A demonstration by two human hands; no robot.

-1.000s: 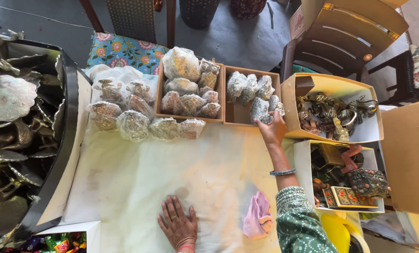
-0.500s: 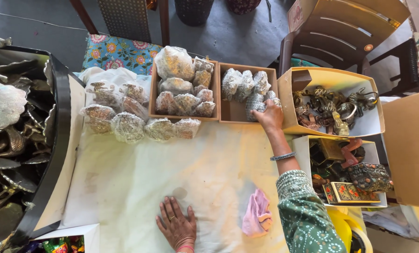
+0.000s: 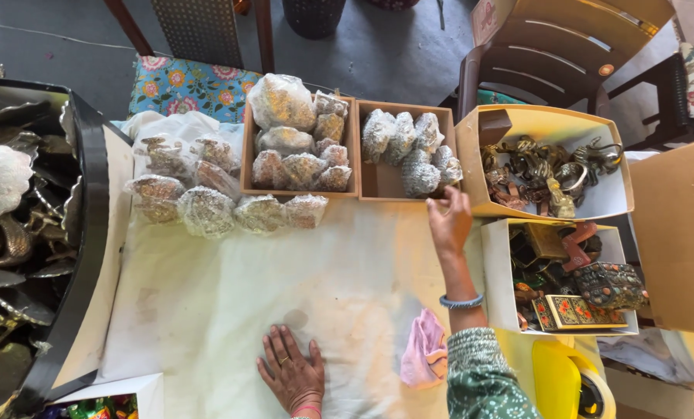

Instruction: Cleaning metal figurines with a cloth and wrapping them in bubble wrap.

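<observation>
R hand has pulled back from box w/ wrapped bundles, fingers loose, empty; L hand flat on surface.

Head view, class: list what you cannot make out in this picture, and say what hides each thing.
- Right hand: fingertips at the near rim of the wooden box; whether they grip a wrapped bundle cannot be told.
- Wrapped bundles: contents hidden by crinkled plastic.
- Left hand: flat on the white cloth, wrist cut off by the bottom edge.
- Black tray: cut off by the left edge.
- Pink cloth: partly behind the green sleeve.
</observation>
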